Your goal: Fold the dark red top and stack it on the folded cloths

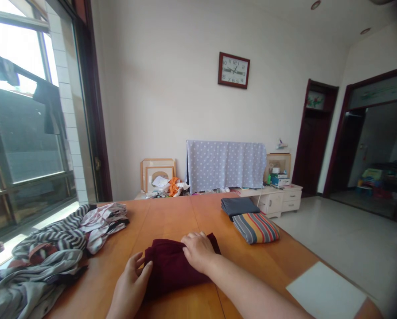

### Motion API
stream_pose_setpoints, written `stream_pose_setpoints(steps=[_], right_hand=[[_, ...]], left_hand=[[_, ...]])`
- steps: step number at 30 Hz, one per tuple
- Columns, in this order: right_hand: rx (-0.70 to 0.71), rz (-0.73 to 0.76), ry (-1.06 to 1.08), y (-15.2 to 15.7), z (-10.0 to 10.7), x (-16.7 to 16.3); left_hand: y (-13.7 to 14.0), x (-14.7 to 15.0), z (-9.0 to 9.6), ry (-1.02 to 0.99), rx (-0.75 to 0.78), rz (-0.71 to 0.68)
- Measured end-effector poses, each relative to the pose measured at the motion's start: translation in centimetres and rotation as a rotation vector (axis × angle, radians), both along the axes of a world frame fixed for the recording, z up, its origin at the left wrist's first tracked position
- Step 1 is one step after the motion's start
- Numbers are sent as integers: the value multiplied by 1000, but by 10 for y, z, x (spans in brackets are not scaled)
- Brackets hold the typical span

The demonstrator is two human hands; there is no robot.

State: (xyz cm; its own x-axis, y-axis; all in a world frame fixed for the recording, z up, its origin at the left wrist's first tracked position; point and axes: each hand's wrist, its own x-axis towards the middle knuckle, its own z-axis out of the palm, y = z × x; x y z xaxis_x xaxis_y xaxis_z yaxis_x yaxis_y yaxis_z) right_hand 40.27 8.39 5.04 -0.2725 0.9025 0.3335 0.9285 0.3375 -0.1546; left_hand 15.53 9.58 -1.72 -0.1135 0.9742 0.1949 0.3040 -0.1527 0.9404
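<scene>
A folded maroon garment (pixel 172 270) lies on the wooden table (pixel 175 212) in front of me. My right hand (pixel 200 251) rests on top of it near the far right side, its fingers lightly bent and laid on the fabric. At the garment's left edge is my left hand (pixel 134 281), thumb and fingers apart, with the fingertips close to or touching the cloth. A corner of the maroon fabric sticks out beyond my right hand. Part of the garment's near right side is hidden by my right forearm.
Loose clothes (pixel 52 252) are heaped along the table's left side. At the right edge, a folded striped cloth (pixel 256 228) lies by a folded dark cloth (pixel 240 206). A white sheet (pixel 328 290) is at the near right. A low cabinet (pixel 289 198) stands beyond.
</scene>
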Motion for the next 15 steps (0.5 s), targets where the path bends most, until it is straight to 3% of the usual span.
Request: stream_pose_setpoints(steps=[10, 15], right_hand=[[122, 124, 91, -30, -5, 4], [152, 235, 96, -70, 1, 8]], left_hand=[[-9, 1, 8, -148, -20, 41], [-20, 8, 22, -399, -100, 24]])
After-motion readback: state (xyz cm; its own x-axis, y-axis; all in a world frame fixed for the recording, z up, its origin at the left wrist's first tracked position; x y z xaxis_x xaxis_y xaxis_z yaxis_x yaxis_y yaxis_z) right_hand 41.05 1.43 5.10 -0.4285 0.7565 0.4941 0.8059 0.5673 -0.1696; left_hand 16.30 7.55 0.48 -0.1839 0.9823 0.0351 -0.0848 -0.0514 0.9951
